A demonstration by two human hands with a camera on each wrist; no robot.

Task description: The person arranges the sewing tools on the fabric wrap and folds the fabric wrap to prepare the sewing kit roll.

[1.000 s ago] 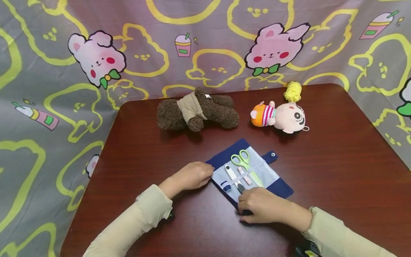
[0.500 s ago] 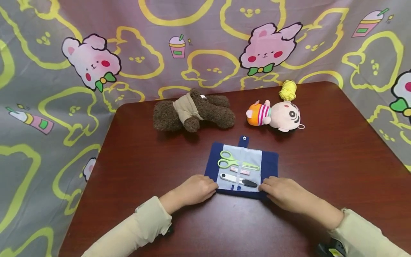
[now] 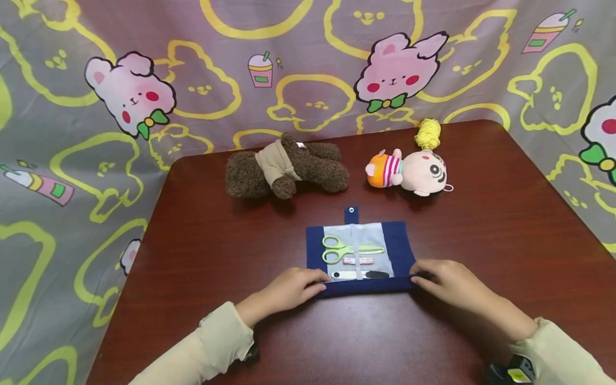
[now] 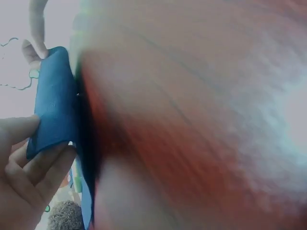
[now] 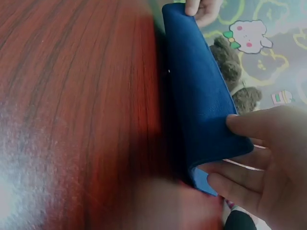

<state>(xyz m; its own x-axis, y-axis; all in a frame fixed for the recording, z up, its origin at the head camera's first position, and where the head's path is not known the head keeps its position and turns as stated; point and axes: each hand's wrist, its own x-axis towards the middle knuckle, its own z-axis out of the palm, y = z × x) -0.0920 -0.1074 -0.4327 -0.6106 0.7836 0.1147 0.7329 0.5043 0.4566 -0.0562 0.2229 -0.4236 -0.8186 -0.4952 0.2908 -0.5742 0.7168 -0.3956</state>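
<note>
An unrolled navy fabric case point(image 3: 399, 240) lies on the table, its near edge lifted and folded up. My left hand point(image 3: 291, 289) pinches the near left corner, and my right hand point(image 3: 454, 280) pinches the near right corner. On the pale lining, an elastic band crosses green scissors point(image 3: 332, 250), a small pink-and-white item point(image 3: 351, 261) and a white tool with a black end point(image 3: 377, 275). Both wrist views show the raised navy flap point(image 4: 55, 100) point(image 5: 201, 91) between thumb and fingers. A snap tab point(image 3: 351, 215) points away at the far edge.
Behind the case, a brown plush bear point(image 3: 317, 166) lies on the reddish-brown table point(image 3: 216, 240). To its right are a plush doll point(image 3: 418, 174) and a yellow yarn bundle point(image 3: 428, 133). A patterned cloth point(image 3: 308, 48) hangs behind the table.
The case has turned so its snap tab points straight away. My right hand has moved right to the near right corner, and the near edge has been folded up over the blue spool.
</note>
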